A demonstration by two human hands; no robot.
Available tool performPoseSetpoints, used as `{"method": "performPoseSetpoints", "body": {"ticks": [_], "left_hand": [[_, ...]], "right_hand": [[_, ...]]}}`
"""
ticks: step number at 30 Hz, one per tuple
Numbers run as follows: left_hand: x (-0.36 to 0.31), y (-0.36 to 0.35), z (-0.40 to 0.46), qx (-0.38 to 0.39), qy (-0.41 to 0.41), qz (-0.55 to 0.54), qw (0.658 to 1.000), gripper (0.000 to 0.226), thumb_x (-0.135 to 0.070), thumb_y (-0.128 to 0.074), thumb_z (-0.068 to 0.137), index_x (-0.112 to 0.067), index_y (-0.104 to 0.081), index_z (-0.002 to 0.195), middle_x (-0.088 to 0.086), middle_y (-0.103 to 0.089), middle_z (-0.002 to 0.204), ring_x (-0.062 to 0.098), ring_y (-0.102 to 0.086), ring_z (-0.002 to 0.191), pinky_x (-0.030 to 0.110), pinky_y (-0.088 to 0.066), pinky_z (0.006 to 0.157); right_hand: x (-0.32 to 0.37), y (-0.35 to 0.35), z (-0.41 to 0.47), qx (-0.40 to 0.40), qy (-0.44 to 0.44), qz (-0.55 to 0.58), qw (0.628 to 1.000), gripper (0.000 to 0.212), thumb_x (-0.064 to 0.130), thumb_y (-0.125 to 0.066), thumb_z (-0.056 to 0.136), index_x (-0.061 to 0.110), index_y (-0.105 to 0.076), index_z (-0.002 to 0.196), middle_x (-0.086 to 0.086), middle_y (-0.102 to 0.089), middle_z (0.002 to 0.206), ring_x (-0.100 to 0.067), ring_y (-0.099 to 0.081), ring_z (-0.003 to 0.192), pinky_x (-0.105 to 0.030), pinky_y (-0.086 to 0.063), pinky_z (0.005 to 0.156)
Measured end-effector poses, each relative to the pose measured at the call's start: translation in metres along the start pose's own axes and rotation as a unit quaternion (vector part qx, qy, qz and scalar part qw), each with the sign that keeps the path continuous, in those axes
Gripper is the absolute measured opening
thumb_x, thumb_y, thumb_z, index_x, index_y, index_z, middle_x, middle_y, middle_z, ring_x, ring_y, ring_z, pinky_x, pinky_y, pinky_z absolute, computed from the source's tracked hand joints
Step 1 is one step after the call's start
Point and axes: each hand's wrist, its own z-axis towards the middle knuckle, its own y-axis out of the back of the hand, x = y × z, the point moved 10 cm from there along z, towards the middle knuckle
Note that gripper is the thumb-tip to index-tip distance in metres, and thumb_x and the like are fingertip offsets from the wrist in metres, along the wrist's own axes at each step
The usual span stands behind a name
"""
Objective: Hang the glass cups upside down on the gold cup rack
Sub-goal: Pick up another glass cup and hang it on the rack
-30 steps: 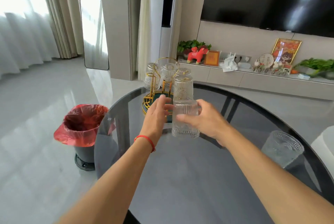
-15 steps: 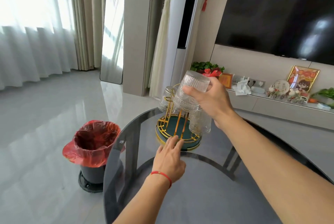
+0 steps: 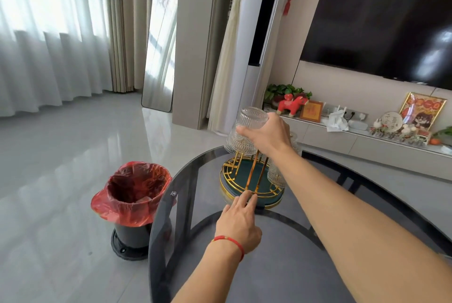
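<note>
The gold cup rack with a green base stands at the far side of the round dark glass table. My right hand grips a ribbed glass cup upside down, tilted, above the rack's left side. Other ribbed cups hang on the rack: one just under the held cup, another at the right beside my forearm. My left hand, with a red string on the wrist, rests flat on the table, its fingertips touching the rack's front rim.
A bin with a red bag stands on the floor left of the table. Behind the table runs a low TV shelf with a red toy horse, plants and frames, under a wall TV. A mirror leans by the curtains.
A second ago both hands held the cup upright-side low over the table. My right hand has lifted it upside down over the rack; my left hand dropped to the rack's base.
</note>
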Motion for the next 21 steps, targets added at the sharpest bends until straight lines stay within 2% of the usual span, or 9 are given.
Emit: {"method": "performPoseSetpoints", "body": {"ticks": [5, 9, 14, 17, 19, 21], "left_hand": [[0.001, 0.0, -0.001, 0.01, 0.009, 0.002, 1.0, 0.079, -0.017, -0.058, 0.089, -0.022, -0.02, 0.158, -0.002, -0.018, 0.166, 0.03, -0.036, 0.14, 0.043, -0.039, 0.113], [0.002, 0.002, -0.002, 0.018, 0.01, -0.004, 1.0, 0.08, -0.016, -0.058, 0.089, -0.023, -0.019, 0.159, -0.004, -0.016, 0.166, 0.026, -0.032, 0.145, 0.043, -0.039, 0.114], [0.0, 0.004, -0.002, 0.011, 0.008, -0.003, 1.0, 0.079, -0.016, -0.058, 0.088, -0.022, -0.022, 0.158, -0.004, -0.02, 0.164, 0.026, -0.037, 0.14, 0.043, -0.042, 0.11], [0.0, 0.002, -0.002, 0.017, 0.007, 0.002, 1.0, 0.08, -0.016, -0.058, 0.088, -0.022, -0.021, 0.158, -0.004, -0.019, 0.165, 0.026, -0.036, 0.141, 0.042, -0.042, 0.109], [-0.001, 0.0, -0.003, 0.022, 0.007, 0.007, 1.0, 0.08, -0.017, -0.058, 0.088, -0.022, -0.02, 0.159, -0.004, -0.017, 0.166, 0.025, -0.034, 0.143, 0.042, -0.042, 0.109], [-0.001, 0.0, -0.004, 0.03, 0.01, 0.008, 0.999, 0.081, -0.017, -0.057, 0.088, -0.023, -0.018, 0.159, -0.005, -0.013, 0.168, 0.025, -0.031, 0.146, 0.042, -0.04, 0.11]], "right_hand": [[-0.011, -0.016, -0.003, 0.022, -0.02, -0.039, 0.999, 0.094, 0.055, -0.089, 0.068, 0.007, -0.056, 0.141, -0.01, -0.065, 0.137, -0.029, -0.061, 0.122, -0.035, -0.051, 0.087], [-0.018, -0.026, -0.009, 0.043, -0.034, -0.081, 0.995, 0.096, 0.055, -0.088, 0.067, 0.005, -0.052, 0.141, -0.015, -0.064, 0.137, -0.034, -0.062, 0.123, -0.033, -0.043, 0.08], [-0.017, -0.037, -0.014, 0.066, -0.013, -0.179, 0.982, 0.079, 0.062, -0.083, 0.073, 0.003, -0.062, 0.122, -0.014, -0.071, 0.119, -0.033, -0.067, 0.101, -0.034, -0.044, 0.068], [-0.014, -0.039, -0.017, 0.088, -0.002, -0.212, 0.973, 0.068, 0.063, -0.078, 0.079, 0.007, -0.062, 0.115, -0.013, -0.07, 0.114, -0.03, -0.06, 0.09, -0.037, -0.045, 0.066], [-0.011, -0.035, -0.024, 0.102, 0.014, -0.23, 0.968, 0.071, 0.061, -0.076, 0.083, 0.006, -0.06, 0.126, -0.016, -0.067, 0.123, -0.031, -0.06, 0.1, -0.04, -0.048, 0.073], [-0.002, -0.025, -0.037, 0.095, 0.059, -0.231, 0.967, 0.073, 0.055, -0.073, 0.089, 0.006, -0.054, 0.14, -0.016, -0.062, 0.138, -0.033, -0.059, 0.122, -0.043, -0.05, 0.089]]}}
